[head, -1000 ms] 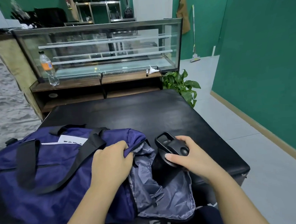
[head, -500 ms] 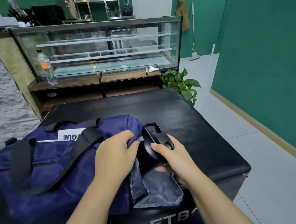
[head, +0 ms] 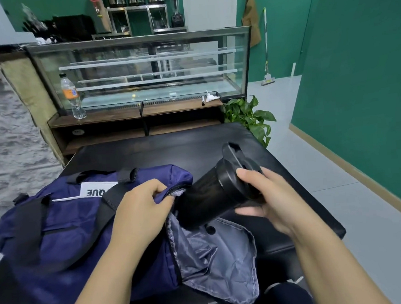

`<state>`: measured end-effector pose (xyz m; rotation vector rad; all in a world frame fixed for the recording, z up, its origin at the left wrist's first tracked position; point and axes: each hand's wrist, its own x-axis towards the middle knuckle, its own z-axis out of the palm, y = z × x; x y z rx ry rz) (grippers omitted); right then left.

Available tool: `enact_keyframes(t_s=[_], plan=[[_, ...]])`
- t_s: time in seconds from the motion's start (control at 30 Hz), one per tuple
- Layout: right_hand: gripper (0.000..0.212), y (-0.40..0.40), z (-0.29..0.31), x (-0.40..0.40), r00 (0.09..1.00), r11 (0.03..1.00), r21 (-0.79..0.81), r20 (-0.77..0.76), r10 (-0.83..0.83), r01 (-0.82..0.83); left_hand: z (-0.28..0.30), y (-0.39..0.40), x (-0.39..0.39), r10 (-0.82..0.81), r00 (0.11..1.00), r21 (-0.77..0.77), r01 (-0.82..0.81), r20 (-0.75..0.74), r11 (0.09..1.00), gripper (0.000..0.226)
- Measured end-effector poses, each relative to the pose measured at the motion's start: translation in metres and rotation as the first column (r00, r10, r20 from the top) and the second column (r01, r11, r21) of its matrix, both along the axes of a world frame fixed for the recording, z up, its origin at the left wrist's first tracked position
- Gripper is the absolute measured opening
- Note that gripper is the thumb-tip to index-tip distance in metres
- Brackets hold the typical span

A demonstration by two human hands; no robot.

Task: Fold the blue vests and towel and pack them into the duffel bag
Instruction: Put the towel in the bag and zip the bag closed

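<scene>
A navy duffel bag (head: 65, 232) with black straps lies on the black padded table (head: 171, 149), its right end open and its grey lining flap (head: 216, 257) hanging out. My left hand (head: 142, 210) grips the edge of that opening. My right hand (head: 269, 199) holds a black bottle (head: 212, 193) by its lid end, tilted, with its base at the bag's mouth. No vests or towel are visible.
Behind the table stands a glass display case (head: 141, 70) on a wooden counter with a plastic bottle (head: 71, 96). A potted plant (head: 249, 115) sits at the table's far right corner. Green walls and a pale floor lie to the right.
The black bottle went from standing upright beside the bag to lying tilted with its base at the opening. My left hand has kept its grip on the bag's edge.
</scene>
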<state>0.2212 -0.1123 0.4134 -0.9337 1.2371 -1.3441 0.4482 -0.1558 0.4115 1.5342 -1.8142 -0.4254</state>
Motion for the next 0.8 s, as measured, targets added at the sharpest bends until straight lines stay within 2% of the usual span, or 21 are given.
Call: enact_keyframes(t_s=[0.17, 0.4, 0.5, 0.57, 0.63, 0.7, 0.8], plan=[[0.028, 0.003, -0.003, 0.029, 0.999, 0.998, -0.060, 0.011, 0.037, -0.037, 0.005, 0.005, 0.003, 0.025, 0.999, -0.029, -0.026, -0.044, 0.999, 0.018], [0.022, 0.004, -0.024, 0.048, 0.944, 1.000, -0.019, -0.328, -0.027, 0.022, 0.015, 0.017, 0.011, 0.060, 0.995, -0.116, -0.069, -0.077, 0.991, 0.017], [0.053, 0.001, -0.030, 0.055, 0.863, 0.999, 0.038, -0.504, 0.030, -0.013, 0.019, 0.020, 0.011, 0.066, 0.993, -0.135, -0.079, -0.101, 0.988, 0.016], [0.071, -0.002, -0.037, 0.069, 0.755, 0.991, 0.115, -0.643, 0.129, -0.072, 0.019, 0.020, 0.005, 0.046, 0.992, -0.152, -0.064, -0.122, 0.986, 0.018], [0.071, -0.005, -0.038, 0.080, 0.667, 0.975, 0.187, -0.713, 0.218, -0.118, 0.018, 0.020, -0.001, 0.024, 0.993, -0.178, -0.045, -0.118, 0.983, 0.020], [0.068, -0.009, -0.034, 0.082, 0.620, 0.964, 0.219, -0.738, 0.266, -0.153, 0.019, 0.016, -0.006, 0.030, 0.992, -0.198, -0.054, -0.120, 0.979, 0.019], [0.067, -0.014, -0.035, 0.078, 0.607, 0.958, 0.237, -0.742, 0.284, -0.159, 0.024, 0.008, -0.010, 0.035, 0.993, -0.206, -0.058, -0.114, 0.977, 0.020]])
